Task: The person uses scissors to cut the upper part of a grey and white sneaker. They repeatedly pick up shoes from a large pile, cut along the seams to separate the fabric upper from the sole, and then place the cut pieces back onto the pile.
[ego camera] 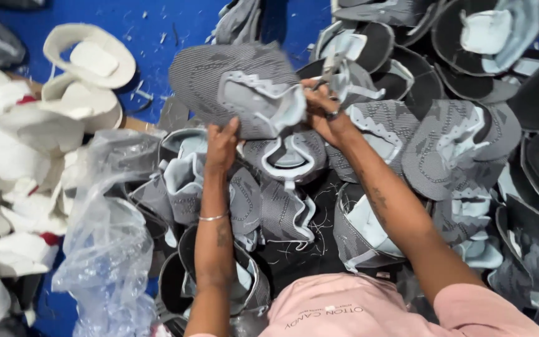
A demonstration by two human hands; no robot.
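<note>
Hands above a heap of grey shoe uppers: left hand (221, 145) pinches the raised grey upper (238, 87); right hand (323, 112) closes on small scissors (330, 72) at its edge. Slack knit risks a stray cut.

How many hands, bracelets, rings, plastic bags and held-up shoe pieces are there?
hands: 2 (left hand, right hand)
bracelet: 1
ring: 1
clear plastic bag: 1
grey shoe upper held in both hands: 1
Total: 6
</note>
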